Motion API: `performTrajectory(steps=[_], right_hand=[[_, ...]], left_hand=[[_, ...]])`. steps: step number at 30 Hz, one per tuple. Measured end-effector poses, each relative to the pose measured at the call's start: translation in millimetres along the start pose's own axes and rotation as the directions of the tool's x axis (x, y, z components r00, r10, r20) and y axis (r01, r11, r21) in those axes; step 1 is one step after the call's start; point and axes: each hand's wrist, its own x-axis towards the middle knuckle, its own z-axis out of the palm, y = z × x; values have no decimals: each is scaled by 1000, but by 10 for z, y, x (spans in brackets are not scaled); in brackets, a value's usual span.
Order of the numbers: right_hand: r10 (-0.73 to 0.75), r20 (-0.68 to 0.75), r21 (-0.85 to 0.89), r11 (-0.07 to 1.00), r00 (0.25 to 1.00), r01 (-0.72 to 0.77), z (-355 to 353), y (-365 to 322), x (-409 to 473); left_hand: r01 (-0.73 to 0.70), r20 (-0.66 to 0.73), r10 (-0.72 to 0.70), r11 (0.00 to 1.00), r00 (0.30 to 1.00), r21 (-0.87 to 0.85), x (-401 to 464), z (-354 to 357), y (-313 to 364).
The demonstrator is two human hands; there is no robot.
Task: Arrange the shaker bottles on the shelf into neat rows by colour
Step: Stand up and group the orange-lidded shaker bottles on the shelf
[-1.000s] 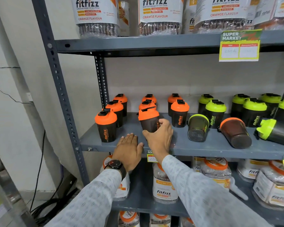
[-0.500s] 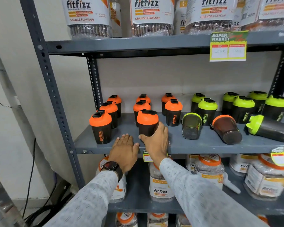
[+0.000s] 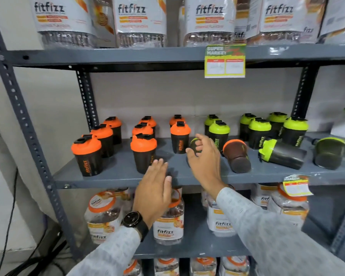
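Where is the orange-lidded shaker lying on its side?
Head view: orange-lidded shaker lies on the middle shelf, right of centre, between the right hand and a toppled green-lidded shaker.

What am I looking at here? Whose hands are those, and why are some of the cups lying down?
The camera sits on a person's head, so you see what they see: their own two arms reaching towards a grey metal shelf. The left hand, with a watch on its wrist, is open and holds nothing. The right hand is reaching for a green-lidded shaker bottle lying on its side; I cannot tell if it grips it yet. On the shelf stand orange-lidded bottles on the left and green-lidded ones on the right. Some more lie tipped over, like this orange-rimmed one. The person is tidying them into rows by colour.
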Motion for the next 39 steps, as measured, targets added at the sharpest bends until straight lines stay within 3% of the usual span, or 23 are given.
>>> performTrajectory(steps=[5,10,15,19,24,33,39], right_hand=[[-5,-29,-157,988,1000,0,-610,349,278],[215,-29,-366,906,976,-211,-1022,651,638],[537,77,-501,749,840,-433,-1069,872,852],[631,159,-503,714,760,-487,-1047,955,923],[733,216,-383,672,646,-634,-1021,973,890],[727,148,-283,681,671,-676,-961,902,820],[579,95,-58,815,810,-576,-818,355,945]], left_hand=[[52,201,-84,985,976,162,458,472,298],[109,357,-236,934,904,341,652,645,192],[92,364,-224,934,904,345,630,644,197],[80,362,-209,937,908,339,573,577,162],[54,375,-195,933,906,354,500,507,133],[31,401,-174,940,899,340,456,462,87],[-5,414,-155,933,897,360,393,399,69]])
